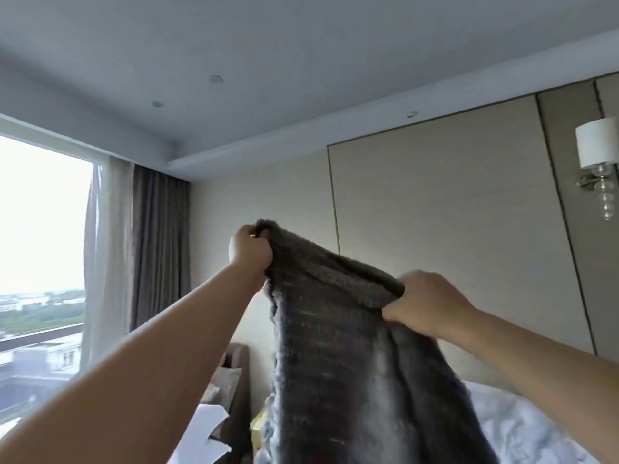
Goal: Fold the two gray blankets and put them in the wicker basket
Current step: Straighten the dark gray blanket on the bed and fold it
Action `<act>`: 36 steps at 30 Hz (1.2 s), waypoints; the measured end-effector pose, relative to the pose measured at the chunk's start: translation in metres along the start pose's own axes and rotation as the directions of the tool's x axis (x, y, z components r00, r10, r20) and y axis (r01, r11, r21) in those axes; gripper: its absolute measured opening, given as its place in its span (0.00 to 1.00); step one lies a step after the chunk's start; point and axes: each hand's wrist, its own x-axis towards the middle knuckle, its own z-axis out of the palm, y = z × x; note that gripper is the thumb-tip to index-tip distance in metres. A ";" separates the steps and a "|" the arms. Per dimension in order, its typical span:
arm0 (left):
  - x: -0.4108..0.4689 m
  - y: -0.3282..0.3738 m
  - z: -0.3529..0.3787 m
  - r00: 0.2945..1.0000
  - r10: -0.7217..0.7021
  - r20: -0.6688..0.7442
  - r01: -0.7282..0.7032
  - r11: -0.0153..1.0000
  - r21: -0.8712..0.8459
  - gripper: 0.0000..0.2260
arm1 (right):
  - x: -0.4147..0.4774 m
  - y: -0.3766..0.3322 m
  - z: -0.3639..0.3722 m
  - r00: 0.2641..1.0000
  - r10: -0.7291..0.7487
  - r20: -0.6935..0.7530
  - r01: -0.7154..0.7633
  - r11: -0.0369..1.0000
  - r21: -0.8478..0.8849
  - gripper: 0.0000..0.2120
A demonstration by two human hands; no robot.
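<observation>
A fuzzy gray blanket [341, 356] hangs in the air in front of me, held up by its top edge. My left hand [249, 249] grips the upper left corner, raised high with the arm stretched out. My right hand [425, 304] grips the top edge lower and to the right. The blanket drapes down between my arms and out of the bottom of the view. The second gray blanket and the wicker basket are out of sight.
A bed with white bedding [526, 426] lies at the lower right. A dark chair [236, 390] with white papers [207, 430] stands at the lower middle. Window [40, 229] and curtains [157, 242] at left, wall lamp [599, 155] at right.
</observation>
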 end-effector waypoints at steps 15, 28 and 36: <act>-0.009 -0.041 0.007 0.992 -0.119 -0.033 0.111 0.978 -0.174 0.06 | -0.098 0.070 0.107 0.509 -0.038 0.860 -0.571 0.732 0.371 0.11; -0.007 -0.105 -0.037 0.986 -0.137 -0.098 0.120 0.979 -0.164 0.09 | -0.129 0.199 0.070 0.760 0.633 -0.147 -0.644 0.703 -0.301 0.36; -0.074 -0.135 -0.029 0.897 -0.175 0.406 0.203 0.979 -0.027 0.12 | -0.217 0.243 0.089 0.316 0.878 0.359 -0.858 0.426 -0.288 0.14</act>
